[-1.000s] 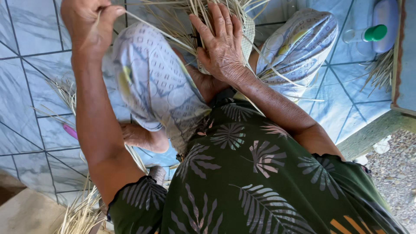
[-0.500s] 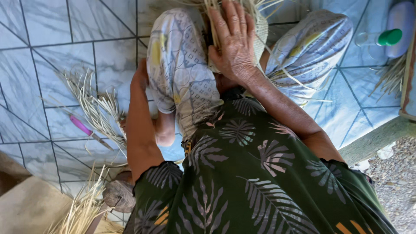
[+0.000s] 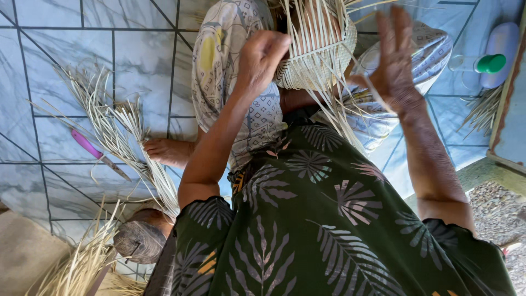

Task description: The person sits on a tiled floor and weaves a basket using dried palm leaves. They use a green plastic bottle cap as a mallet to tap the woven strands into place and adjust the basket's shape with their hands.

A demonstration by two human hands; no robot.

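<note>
Head view: woven basket (image 3: 318, 57) between left hand (image 3: 262, 57) and right hand (image 3: 395, 63)

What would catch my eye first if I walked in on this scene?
Probably the half-woven straw basket at top centre, loose strands spraying from it, with the left hand gripping its edge and the right hand spread open beside it. Next, the bundle of pale dried leaves fanned over the blue tiled floor on the left, a pink-handled knife beside it.

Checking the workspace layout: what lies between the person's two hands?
In the head view, a half-woven straw basket with loose strands sits between the left hand and right hand.
</note>
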